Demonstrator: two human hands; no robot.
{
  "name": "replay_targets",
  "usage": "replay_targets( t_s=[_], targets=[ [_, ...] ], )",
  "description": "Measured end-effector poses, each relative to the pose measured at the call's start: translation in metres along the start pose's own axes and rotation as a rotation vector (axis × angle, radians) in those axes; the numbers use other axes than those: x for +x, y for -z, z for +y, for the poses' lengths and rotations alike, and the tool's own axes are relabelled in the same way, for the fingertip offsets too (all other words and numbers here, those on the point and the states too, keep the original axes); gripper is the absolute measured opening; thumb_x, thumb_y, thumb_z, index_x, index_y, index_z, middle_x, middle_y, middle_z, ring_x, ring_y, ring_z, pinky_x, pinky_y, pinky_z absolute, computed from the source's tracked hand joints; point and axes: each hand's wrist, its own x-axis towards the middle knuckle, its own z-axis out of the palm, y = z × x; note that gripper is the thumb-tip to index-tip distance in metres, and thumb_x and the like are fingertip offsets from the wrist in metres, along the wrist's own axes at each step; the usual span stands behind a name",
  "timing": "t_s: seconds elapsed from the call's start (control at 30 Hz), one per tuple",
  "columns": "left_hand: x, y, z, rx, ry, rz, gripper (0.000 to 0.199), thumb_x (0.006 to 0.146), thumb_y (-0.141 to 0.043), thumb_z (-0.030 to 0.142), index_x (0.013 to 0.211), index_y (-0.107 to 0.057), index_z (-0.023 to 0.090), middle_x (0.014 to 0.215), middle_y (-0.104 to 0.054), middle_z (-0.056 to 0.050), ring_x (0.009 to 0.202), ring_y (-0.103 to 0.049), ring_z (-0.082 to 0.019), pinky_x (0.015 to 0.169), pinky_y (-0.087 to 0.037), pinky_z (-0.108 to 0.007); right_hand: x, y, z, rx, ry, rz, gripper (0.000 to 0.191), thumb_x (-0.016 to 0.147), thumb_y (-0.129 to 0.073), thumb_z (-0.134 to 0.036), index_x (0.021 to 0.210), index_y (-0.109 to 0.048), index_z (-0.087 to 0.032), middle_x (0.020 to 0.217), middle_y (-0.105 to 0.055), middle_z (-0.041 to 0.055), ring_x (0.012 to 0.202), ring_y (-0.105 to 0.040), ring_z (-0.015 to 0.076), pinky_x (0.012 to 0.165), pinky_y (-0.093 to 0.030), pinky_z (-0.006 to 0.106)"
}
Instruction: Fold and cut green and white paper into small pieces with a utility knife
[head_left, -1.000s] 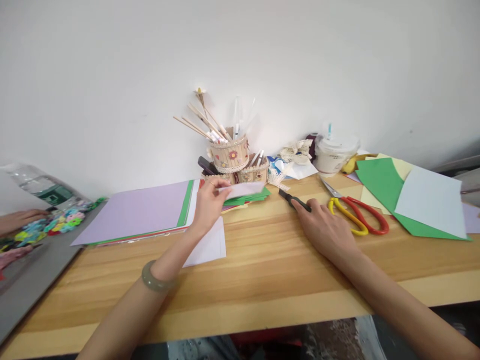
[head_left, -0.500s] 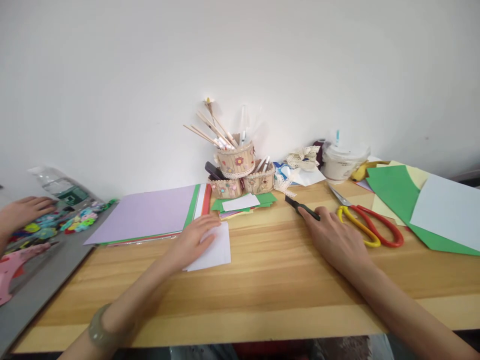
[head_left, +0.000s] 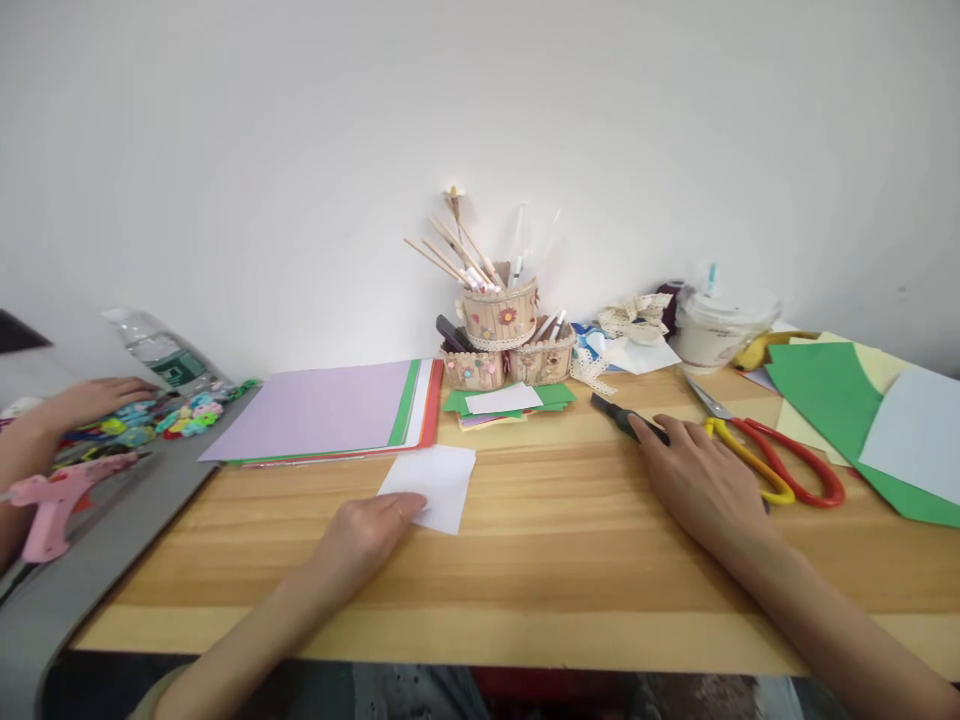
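My left hand pinches the lower left edge of a small white sheet of paper, which lies on the wooden table. Over on the right, my right hand is closed on a black utility knife that lies nearly flat on the table, tip pointing left. Scissors with a red and a yellow handle lie just beyond my right hand. A small stack of green and white paper pieces sits behind the white sheet.
Coloured sheets lie at the left, with decorated pen holders by the wall. Green paper and a lidded cup stand right. On the grey table are a pink glue gun, a bottle and another person's hand.
My left hand has drawn back from lying over the paper and now grips its lower left edge. The view has shifted left. My right hand still holds the knife.
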Motion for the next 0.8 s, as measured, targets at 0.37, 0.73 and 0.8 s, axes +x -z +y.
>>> replay_targets(
  t_s=[0.37,0.73,0.8],
  targets=[
    [0.005,0.018,-0.005,-0.107,0.254,-0.274,0.032,0.094,-0.05,0.041,0.109,-0.07,0.021,0.107,-0.073,-0.007,0.094,-0.071,-0.024,0.08,-0.058,-0.035,0.002,-0.003,0.0,0.03,0.056,0.061,0.035,0.088,-0.043,-0.008,0.119,-0.06,-0.008,0.11,-0.062,0.0168,0.093,-0.058,0.0257,0.074,-0.049,0.035],
    [0.064,0.014,0.042,0.179,0.593,-0.796,0.037,0.09,-0.04,0.012,0.122,-0.057,0.004,0.108,-0.069,-0.02,0.086,-0.071,-0.033,0.069,-0.056,-0.041,0.001,-0.001,0.001,0.03,0.093,0.1,0.035,0.089,-0.041,-0.01,0.116,-0.062,-0.007,0.112,-0.061,0.0191,0.103,-0.054,0.0288,0.089,-0.042,0.04],
    [0.065,0.016,0.041,0.183,0.59,-0.813,0.034,0.093,-0.042,0.019,0.117,-0.06,0.004,0.105,-0.069,-0.02,0.086,-0.071,-0.033,0.069,-0.055,-0.04,0.001,-0.001,0.001,0.035,0.099,0.103,0.035,0.089,-0.041,-0.009,0.116,-0.062,-0.005,0.111,-0.061,0.0195,0.101,-0.054,0.0283,0.089,-0.041,0.04]
  ],
)
